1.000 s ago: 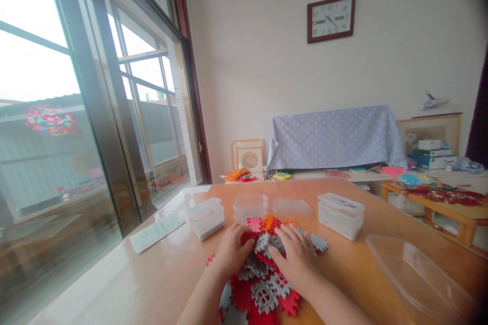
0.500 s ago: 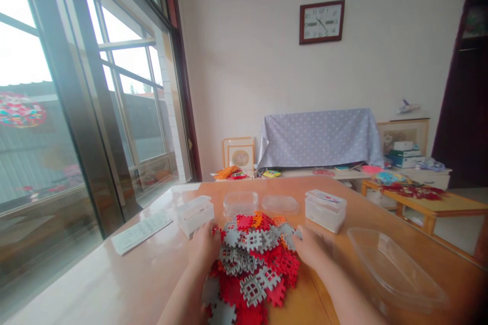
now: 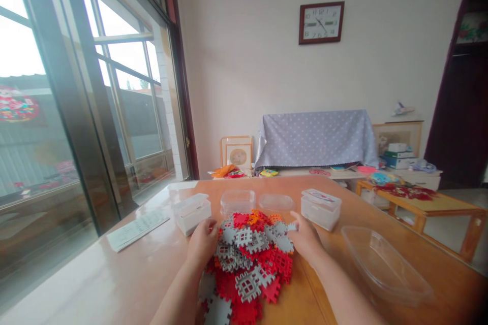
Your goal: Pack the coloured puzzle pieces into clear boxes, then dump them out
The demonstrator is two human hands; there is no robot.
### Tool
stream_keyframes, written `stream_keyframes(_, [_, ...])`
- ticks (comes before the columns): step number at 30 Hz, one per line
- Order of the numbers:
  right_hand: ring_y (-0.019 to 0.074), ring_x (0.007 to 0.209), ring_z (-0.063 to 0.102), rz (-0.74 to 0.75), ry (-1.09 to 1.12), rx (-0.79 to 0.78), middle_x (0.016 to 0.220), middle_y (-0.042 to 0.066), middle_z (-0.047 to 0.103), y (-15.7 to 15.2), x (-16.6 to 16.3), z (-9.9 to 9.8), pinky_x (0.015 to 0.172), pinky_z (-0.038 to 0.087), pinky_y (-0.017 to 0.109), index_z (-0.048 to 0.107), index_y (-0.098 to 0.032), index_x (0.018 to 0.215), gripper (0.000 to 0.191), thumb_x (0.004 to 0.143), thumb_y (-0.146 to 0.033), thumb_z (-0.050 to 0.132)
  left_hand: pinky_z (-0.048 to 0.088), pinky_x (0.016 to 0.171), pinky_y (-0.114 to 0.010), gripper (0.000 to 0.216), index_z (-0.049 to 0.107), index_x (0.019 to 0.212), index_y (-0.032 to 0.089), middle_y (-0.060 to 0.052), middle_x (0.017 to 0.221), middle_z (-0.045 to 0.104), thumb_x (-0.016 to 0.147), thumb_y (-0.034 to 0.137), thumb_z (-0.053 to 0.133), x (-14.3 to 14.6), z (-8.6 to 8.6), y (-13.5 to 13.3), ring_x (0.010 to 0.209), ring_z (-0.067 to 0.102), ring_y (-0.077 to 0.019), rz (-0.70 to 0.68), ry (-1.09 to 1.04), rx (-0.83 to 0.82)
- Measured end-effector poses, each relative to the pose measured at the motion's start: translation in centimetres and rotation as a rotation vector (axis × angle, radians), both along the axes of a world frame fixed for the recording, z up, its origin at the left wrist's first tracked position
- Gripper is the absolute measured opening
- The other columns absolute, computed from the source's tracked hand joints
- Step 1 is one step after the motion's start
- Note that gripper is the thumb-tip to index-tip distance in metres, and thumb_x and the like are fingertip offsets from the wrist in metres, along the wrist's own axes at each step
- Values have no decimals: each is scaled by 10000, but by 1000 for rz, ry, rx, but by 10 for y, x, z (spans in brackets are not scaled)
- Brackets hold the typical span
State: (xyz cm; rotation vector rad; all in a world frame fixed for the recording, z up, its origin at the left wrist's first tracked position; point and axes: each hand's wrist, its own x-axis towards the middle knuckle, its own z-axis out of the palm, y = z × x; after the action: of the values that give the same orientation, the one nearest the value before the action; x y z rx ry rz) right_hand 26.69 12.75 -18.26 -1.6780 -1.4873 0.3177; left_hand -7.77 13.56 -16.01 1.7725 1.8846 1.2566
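Note:
A heap of flat interlocking plastic tiles (image 3: 249,259), red, grey and orange, lies on the wooden table (image 3: 381,223) in front of me. My left hand (image 3: 202,245) cups the heap's left side with fingers curved against the tiles. My right hand (image 3: 305,237) presses against the heap's right side, fingers spread along its edge. Neither hand lifts a tile.
Beyond the heap stand a lidded white box (image 3: 190,212), an open clear box (image 3: 237,200), a loose clear lid (image 3: 276,202) and another lidded box (image 3: 320,207). A large clear lid (image 3: 381,269) lies to the right, a paper sheet (image 3: 137,223) to the left by the window.
Both hands slid off the top of the heap to its left and right sides. The view turned slightly right and the heap looks more gathered.

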Motion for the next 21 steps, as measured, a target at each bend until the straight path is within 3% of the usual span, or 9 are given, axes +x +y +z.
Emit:
stream_keyframes(4, [215, 921, 668, 12, 72, 46, 1022, 66, 701, 1, 3, 7, 858, 506, 316, 559, -174, 1371, 657, 716, -208, 519, 471, 843, -328, 315, 698, 1014, 199, -78, 986, 749, 843, 439, 588, 3, 9, -6, 955, 675, -251, -11, -180, 119])
stream_keyframes(8, [234, 966, 679, 0, 165, 152, 1122, 109, 700, -4, -3, 20, 901, 514, 356, 527, -157, 1402, 646, 766, -272, 539, 488, 861, -345, 383, 684, 1065, 182, -81, 998, 741, 838, 471, 576, 7, 20, -13, 965, 672, -252, 67, -356, 208])
stream_keyframes(12, [250, 1078, 686, 335, 373, 152, 1246, 151, 686, -17, -23, 29, 939, 539, 365, 538, -149, 1390, 632, 854, -484, 557, 481, 875, -350, 392, 684, 1049, 169, -82, 1002, 730, 831, 466, 548, 5, 31, -23, 967, 658, -250, 100, -377, 190])
stream_keyframes(14, [263, 1141, 668, 430, 409, 131, 1255, 154, 690, -24, -29, 32, 981, 528, 381, 570, -156, 1359, 634, 877, -566, 536, 479, 861, -346, 389, 686, 1031, 167, -78, 974, 723, 833, 467, 538, -2, 32, -33, 949, 652, -245, 108, -361, 168])
stream_keyframes(17, [277, 1232, 617, 427, 320, 103, 1309, 145, 668, -33, -31, 37, 1051, 484, 412, 583, -179, 1357, 655, 885, -628, 518, 473, 821, -351, 384, 678, 969, 165, -67, 888, 701, 835, 495, 533, -21, 28, -58, 898, 639, -249, 134, -324, 124])
stream_keyframes(21, [292, 1358, 495, 429, -13, 161, 1407, 122, 600, -53, -40, 47, 1158, 360, 461, 597, -199, 1362, 653, 888, -641, 517, 459, 813, -353, 383, 648, 857, 175, -46, 801, 656, 846, 537, 525, -39, 19, -98, 848, 613, -243, 122, -267, 54])
